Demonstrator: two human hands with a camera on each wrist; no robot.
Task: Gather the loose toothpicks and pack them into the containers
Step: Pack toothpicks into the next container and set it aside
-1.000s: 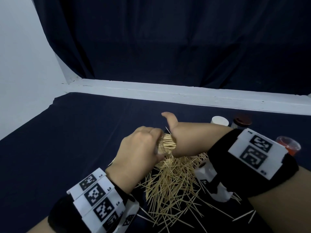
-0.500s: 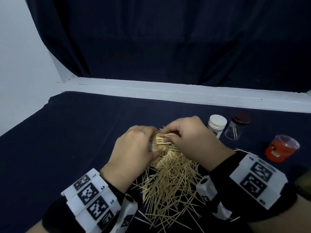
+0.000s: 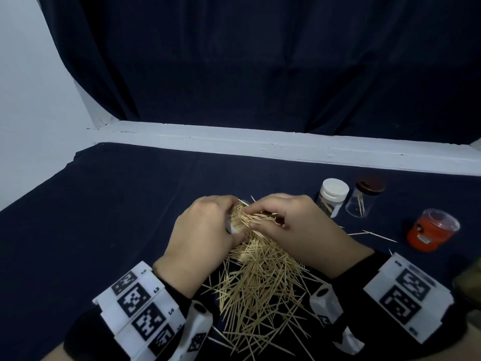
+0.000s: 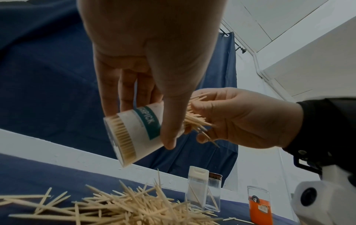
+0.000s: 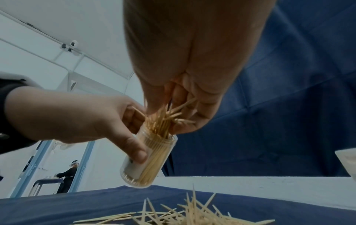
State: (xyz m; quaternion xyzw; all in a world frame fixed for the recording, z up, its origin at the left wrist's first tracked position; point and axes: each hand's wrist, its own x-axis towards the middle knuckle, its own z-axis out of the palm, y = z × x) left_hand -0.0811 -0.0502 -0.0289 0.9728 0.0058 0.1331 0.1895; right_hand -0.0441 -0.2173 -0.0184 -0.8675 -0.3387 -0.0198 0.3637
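A: Head view, item one: left hand (image 3: 205,230). Grip?

B: Fingers and thumb curled round a clear jar (image 4: 133,132), held tilted above the tabletop (image 3: 104,217). White label with a teal band; packed nearly full of toothpicks. Mouth turned toward the other hand.

A: Item two: right hand (image 3: 294,225).

B: Grip closed on a bundle of toothpicks (image 4: 194,118), pinched between thumb and fingers. The right wrist view shows the bundle's lower ends inside the jar's mouth (image 5: 159,137), the upper ends splayed out against the fingers (image 5: 183,94).

A: Position of the two grips?

B: Touching or almost so at the jar's mouth; both raised off the tabletop.

A: Item three: loose stock.

B: One pile of toothpicks (image 3: 257,290), directly beneath both grips and spreading back between the wrists. A few strays (image 3: 374,234) lie just right of the right grip.

A: Item four: other containers.

B: Three, all standing right of the right grip. Nearest, a white-capped jar (image 3: 331,196). Just beside it, a clear jar with a dark brown cap (image 3: 364,199), a few toothpicks inside. Farther right and apart, an orange jar with a clear lid (image 3: 432,230).

A: Surface?

B: Dark blue cloth over the tabletop; same cloth hung behind.
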